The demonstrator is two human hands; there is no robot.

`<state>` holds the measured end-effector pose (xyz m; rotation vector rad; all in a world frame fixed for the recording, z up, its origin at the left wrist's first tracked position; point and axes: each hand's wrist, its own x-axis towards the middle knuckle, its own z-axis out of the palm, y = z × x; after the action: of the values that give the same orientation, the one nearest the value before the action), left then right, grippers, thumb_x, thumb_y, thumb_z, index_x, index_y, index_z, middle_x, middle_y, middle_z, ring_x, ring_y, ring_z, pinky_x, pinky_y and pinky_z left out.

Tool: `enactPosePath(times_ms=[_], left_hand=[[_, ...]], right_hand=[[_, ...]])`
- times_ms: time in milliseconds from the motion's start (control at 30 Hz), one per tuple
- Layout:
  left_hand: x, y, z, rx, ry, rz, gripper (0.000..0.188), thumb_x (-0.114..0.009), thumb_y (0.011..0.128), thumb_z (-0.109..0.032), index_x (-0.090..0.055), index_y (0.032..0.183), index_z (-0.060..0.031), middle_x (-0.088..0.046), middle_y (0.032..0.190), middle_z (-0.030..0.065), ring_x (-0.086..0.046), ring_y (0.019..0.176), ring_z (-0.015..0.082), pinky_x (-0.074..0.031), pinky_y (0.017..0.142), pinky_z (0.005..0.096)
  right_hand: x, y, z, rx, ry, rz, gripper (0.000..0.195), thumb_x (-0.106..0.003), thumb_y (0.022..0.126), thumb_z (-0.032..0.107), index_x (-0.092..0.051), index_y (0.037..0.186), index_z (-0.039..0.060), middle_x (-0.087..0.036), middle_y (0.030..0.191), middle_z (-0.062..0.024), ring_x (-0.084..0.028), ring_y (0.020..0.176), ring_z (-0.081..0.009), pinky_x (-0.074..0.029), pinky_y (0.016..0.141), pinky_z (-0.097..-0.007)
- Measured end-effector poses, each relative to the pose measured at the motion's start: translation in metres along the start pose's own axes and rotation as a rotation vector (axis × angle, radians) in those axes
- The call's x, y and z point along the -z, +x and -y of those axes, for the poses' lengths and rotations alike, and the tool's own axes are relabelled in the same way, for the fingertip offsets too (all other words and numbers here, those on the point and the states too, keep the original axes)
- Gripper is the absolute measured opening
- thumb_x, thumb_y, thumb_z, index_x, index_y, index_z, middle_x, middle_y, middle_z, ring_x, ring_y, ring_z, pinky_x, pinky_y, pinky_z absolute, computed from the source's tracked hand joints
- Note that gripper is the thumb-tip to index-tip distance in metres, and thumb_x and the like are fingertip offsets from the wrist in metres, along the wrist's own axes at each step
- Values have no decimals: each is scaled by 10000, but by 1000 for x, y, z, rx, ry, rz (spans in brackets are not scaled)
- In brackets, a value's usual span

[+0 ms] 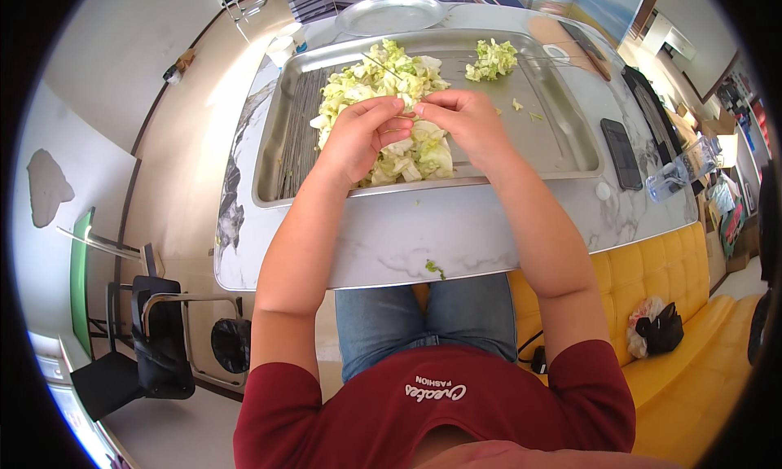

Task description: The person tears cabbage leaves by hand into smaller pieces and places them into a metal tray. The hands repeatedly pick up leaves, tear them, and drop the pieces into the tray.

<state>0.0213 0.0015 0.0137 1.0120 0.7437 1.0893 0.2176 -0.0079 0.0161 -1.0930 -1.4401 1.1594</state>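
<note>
Over a rectangular metal tray, my left hand and my right hand meet with their fingertips close together. Each pinches a small piece of pale leaf, and a thin skewer seems to run between them; its exact hold is partly hidden by the fingers. Below and behind the hands lies a heap of torn cabbage leaves, with another thin skewer sticking out on top. Many thin metal skewers lie side by side along the tray's left end. A smaller leafy bunch lies at the tray's back right, beside more skewers.
A round metal plate and paper cups stand beyond the tray. At right are a knife, a black phone, a white cap and a clear plastic bottle. A leaf scrap lies near the table's front edge.
</note>
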Motion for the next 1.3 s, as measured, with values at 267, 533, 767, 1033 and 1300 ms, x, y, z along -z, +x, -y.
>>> enactPosePath(times_ms=[267, 533, 767, 1033, 1300], left_hand=[[-1, 1, -3, -37, 99, -14, 242, -723, 876, -72, -652, 1078, 41, -699, 968, 104, -694, 879, 176, -578, 820, 296], [-1, 0, 0, -204, 307, -58, 187, -718, 857, -38, -663, 1023, 29, -701, 897, 91, -691, 823, 155, -562, 781, 282], [13, 3, -16, -406, 291, -195, 122, -686, 890, -33, -651, 995, 18, -682, 896, 74, -682, 830, 160, -561, 803, 298], [32, 6, -28, -541, 186, -360, 122, -676, 893, -20, -655, 1005, 24, -689, 897, 92, -680, 831, 163, -571, 831, 315], [30, 6, -24, -558, 224, -338, 121, -675, 889, -8, -628, 1000, 6, -683, 884, 87, -682, 821, 163, -572, 825, 312]], right_hand=[[6, 2, 0, 5, -56, 27, 276, -743, 870, 221, -740, 1007, -19, -676, 841, 7, -536, 769, -52, -404, 681, -228], [2, 1, 1, 73, -193, 34, 301, -734, 885, 258, -739, 1036, -3, -653, 806, 25, -514, 727, -53, -405, 647, -239], [2, 3, -6, 200, -277, -89, 269, -687, 909, 268, -730, 1033, 33, -675, 748, -48, -558, 616, -115, -442, 581, -286], [-8, -5, -7, 460, -523, -187, 158, -645, 921, 208, -729, 988, 92, -708, 841, -103, -608, 607, -243, -462, 566, -327], [-9, -6, -7, 510, -575, -227, 124, -663, 904, 197, -721, 942, 95, -698, 817, -96, -618, 618, -276, -461, 557, -348]])
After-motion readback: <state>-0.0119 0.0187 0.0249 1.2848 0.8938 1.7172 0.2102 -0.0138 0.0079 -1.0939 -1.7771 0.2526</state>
